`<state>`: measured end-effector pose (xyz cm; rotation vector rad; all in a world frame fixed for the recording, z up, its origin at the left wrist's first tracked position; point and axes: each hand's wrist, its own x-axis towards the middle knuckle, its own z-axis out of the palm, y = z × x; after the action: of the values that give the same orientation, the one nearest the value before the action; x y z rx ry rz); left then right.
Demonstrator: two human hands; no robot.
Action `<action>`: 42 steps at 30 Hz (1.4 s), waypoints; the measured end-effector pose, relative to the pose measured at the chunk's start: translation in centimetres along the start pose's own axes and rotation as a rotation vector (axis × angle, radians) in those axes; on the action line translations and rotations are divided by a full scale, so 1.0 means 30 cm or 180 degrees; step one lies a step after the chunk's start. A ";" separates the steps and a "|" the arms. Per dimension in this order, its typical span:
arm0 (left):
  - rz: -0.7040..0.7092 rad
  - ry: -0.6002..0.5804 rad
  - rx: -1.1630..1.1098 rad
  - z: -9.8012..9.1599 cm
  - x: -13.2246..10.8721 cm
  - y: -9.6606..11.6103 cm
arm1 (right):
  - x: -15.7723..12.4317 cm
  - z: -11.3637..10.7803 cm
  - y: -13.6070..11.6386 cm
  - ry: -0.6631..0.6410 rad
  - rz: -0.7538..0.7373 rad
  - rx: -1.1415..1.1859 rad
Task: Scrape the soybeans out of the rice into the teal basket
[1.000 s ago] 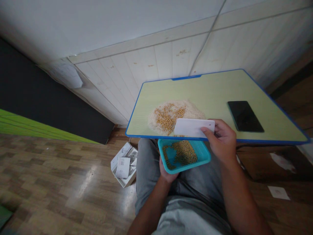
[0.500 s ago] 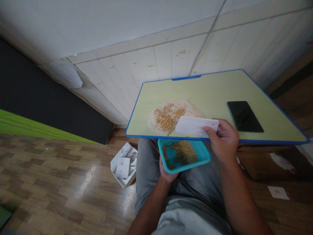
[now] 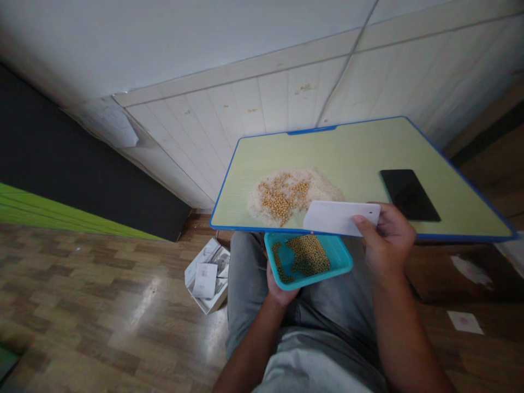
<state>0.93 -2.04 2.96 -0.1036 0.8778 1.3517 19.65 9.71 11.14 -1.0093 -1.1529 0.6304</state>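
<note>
My left hand (image 3: 281,289) is closed on the left near side of a teal tray (image 3: 344,262), held over my lap just under the table's front edge. Yellowish beans (image 3: 311,254) lie inside the tray. Between the thumb and fingers of my right hand (image 3: 387,234) is a flat white scraper (image 3: 335,215), which hangs over the front edge of the table. To the scraper's left, a pile of pale grains (image 3: 262,191) spreads on the table, with golden beans (image 3: 278,204) on top of it.
The light green table (image 3: 356,147) has a blue rim and stands by the white wall. A black phone (image 3: 410,195) lies on its right part. On the wooden floor, an open white box (image 3: 207,275) holds papers, left of my legs.
My right hand has moved right and slightly towards me with the white scraper, away from the beans. My left hand and the tray have stayed in place.
</note>
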 end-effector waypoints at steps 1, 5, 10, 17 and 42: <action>-0.0004 -0.0010 -0.0010 -0.001 0.001 0.000 | -0.003 0.006 -0.004 0.0021 -0.0014 0.0019; -0.0029 -0.0165 -0.0067 -0.014 0.014 -0.006 | -0.021 0.038 -0.024 -0.0017 -0.0016 -0.0026; -0.0056 -0.0300 -0.0176 -0.024 0.030 -0.018 | -0.044 0.073 -0.037 -0.0242 -0.0104 -0.0155; -0.0087 -0.0484 -0.0220 -0.036 0.040 -0.020 | -0.054 0.095 -0.028 -0.0471 -0.0186 -0.0378; 0.0056 -0.0704 -0.0094 0.016 0.005 0.005 | -0.062 0.108 -0.035 -0.0884 -0.0117 -0.0097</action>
<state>1.04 -1.62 3.26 0.0308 0.6741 1.3636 15.92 8.70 11.50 -0.9437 -1.4245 0.7419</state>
